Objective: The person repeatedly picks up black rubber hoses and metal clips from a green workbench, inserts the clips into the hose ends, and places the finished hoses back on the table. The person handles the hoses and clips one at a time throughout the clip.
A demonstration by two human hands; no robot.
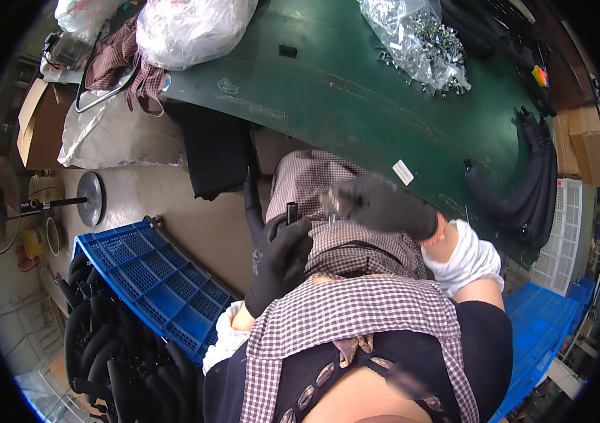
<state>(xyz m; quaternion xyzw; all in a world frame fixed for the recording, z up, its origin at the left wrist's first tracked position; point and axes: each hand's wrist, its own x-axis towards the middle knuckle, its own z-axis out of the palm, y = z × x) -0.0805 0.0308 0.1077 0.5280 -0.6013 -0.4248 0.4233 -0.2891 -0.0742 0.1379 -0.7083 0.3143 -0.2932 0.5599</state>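
Note:
My left hand (279, 257), in a black glove, is closed around a black padded tube (253, 204) in front of my lap. A dark, hollow tube end (291, 211) sticks up out of that grip; whether it belongs to the same tube I cannot tell. To its right, my right hand (384, 208), also black-gloved, hovers over the checked apron (363, 310) with its fingers drawn together. Motion smears its fingertips, where a small pale piece shows. A short shiny metal bit (333, 219) lies just below those fingertips.
Ahead stands a green table (314, 92) with a plastic bag of small metal parts (423, 42), a white label (403, 172) and bent black tubes (525, 190). On the left, a blue crate (152, 275) leans by many black tubes (113, 352). A fan (4, 204) stands farther left.

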